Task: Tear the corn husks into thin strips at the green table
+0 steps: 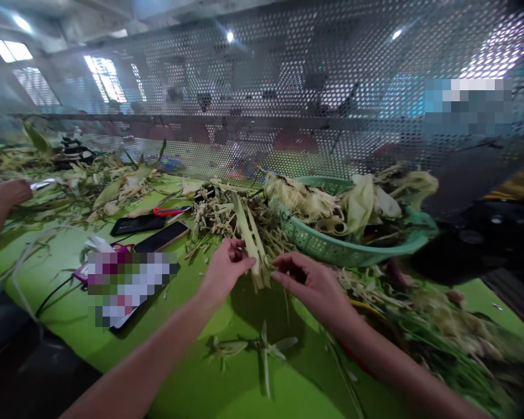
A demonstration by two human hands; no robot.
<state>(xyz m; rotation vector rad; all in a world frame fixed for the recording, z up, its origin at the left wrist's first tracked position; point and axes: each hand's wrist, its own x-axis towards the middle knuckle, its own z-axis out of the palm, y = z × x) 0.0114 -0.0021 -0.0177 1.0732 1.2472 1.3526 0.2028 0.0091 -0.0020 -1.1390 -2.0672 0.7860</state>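
My left hand [231, 265] pinches a pale strip of corn husk [247, 233] between thumb and fingers, above the green tabletop. The husk is split lengthwise into narrow bands and stands tilted away from me. At its lower right edge, my right hand [303, 276] has thumb and forefinger closed on the husk's edge. Below the hands, a small figure of tied husk strips [264, 344] lies on the table, its thin pieces spreading out like arms. Behind the husk is a heap of dry husk scraps [216, 218].
A green plastic basket [332, 247] of husks stands behind my right hand. Two phones [161, 237], red-handled scissors [171, 210] and a purple device [85, 273] lie left. Another person's hand [11, 191] is at far left. A perforated metal screen [253, 87] bounds the table's back.
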